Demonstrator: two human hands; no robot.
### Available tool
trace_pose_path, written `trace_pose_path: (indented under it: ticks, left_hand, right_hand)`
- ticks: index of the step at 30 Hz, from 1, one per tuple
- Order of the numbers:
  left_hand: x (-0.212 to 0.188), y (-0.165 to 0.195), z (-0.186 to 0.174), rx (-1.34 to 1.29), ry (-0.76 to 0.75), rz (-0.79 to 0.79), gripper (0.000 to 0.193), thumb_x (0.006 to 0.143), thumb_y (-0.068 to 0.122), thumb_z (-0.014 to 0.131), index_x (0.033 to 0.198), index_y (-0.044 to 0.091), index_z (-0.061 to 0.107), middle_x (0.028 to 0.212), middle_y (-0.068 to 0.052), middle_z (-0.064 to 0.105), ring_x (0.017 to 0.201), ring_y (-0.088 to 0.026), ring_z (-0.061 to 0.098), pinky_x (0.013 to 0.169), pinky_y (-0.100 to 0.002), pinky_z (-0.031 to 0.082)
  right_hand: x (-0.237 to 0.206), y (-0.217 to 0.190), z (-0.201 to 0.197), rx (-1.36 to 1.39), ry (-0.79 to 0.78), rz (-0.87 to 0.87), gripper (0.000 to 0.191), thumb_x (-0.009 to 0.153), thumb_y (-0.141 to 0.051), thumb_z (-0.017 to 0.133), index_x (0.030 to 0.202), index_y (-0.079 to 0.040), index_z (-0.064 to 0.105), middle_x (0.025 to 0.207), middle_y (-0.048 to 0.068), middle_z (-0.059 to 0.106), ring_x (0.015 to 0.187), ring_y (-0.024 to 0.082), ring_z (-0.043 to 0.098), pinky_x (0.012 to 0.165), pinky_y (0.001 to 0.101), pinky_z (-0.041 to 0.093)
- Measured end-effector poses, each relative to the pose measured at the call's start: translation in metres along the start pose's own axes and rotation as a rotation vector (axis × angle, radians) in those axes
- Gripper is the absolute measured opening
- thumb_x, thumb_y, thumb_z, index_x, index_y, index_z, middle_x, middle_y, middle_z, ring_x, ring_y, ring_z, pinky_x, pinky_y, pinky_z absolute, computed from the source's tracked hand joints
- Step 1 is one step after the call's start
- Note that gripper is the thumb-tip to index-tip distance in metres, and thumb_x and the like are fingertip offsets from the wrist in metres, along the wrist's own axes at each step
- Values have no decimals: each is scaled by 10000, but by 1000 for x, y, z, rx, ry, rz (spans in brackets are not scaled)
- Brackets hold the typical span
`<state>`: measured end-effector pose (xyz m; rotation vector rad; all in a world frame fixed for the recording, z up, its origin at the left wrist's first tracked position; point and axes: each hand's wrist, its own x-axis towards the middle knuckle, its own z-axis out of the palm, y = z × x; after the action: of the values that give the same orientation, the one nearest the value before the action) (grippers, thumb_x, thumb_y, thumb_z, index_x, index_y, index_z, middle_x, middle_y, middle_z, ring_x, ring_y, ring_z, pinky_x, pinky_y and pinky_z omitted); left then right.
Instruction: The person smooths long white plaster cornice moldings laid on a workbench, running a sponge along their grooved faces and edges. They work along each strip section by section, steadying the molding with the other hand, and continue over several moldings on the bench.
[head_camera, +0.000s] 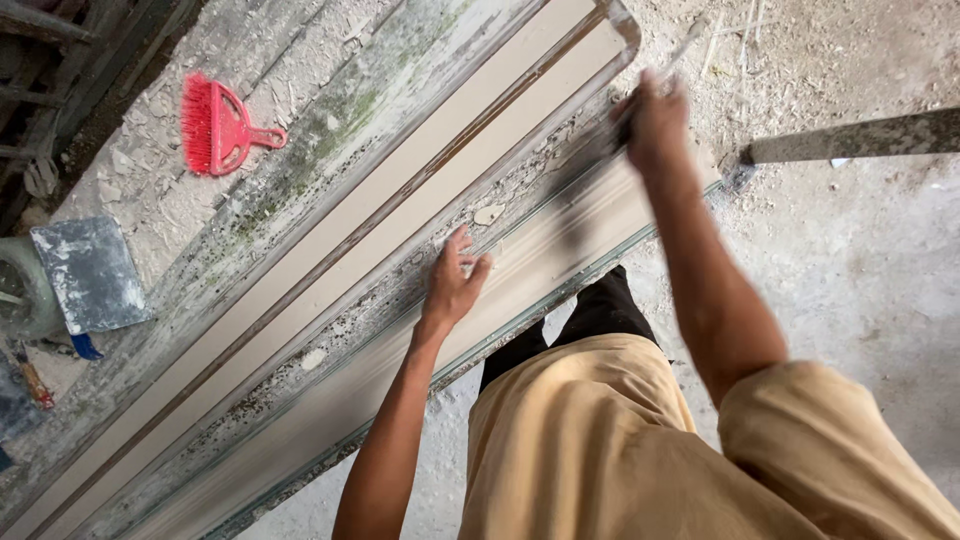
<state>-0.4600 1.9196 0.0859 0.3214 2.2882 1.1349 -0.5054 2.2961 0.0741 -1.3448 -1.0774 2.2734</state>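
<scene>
Left hand (452, 285): we see it flat, fingers spread, pressing the long pale plaster moulding (540, 262) on the bench.
Right hand (655, 125): blurred, we see it closed around a thin scraping tool (690, 45) at the moulding's far end.
Beyond: red plastic hand brush (215, 125).

Your right hand (655, 120) is motion-blurred, so you cannot tell its grip or the thin tool (690, 40) it holds. The moulding (330, 270) runs off the lower left edge.
</scene>
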Motion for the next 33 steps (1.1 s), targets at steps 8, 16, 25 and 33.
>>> trace_pose_path:
  ticks: [8, 16, 25, 33]
  left_hand:
    - [-14, -5, -28, 388, -218, -111, 812, 843, 278, 765, 1496, 24, 353, 1314, -290, 606, 1140, -484, 624, 963, -568, 505]
    - [-83, -94, -80, 547, -32, 27, 271, 983, 196, 656, 1207, 52, 606, 1143, -211, 605, 934, -419, 654, 742, -518, 556]
    - [-56, -71, -104, 1134, -99, 503, 499, 917, 184, 659, 1413, 228, 623, 980, -80, 592, 814, -260, 669, 599, -367, 584]
    - [7, -41, -79, 1181, -226, 581, 430, 909, 270, 659, 1339, 270, 640, 941, -71, 617, 761, -237, 698, 531, -375, 586]
  right_hand:
    - [-186, 221, 78, -254, -331, 148, 362, 999, -343, 686, 1075, -5, 580, 876, 86, 669, 758, 140, 594, 636, 303, 535]
    - [-242, 273, 63, -613, -667, 268, 636, 1019, -459, 586, 1367, 61, 472, 1043, 147, 722, 894, 155, 661, 799, 313, 558]
    - [-231, 196, -94, -800, -427, 349, 626, 1007, -527, 449, 1406, -48, 513, 1069, 108, 757, 877, 172, 689, 749, 336, 548]
    - [-222, 155, -104, -610, -302, 398, 572, 1023, -545, 466, 1218, -19, 577, 1018, 111, 741, 856, 183, 678, 719, 331, 537]
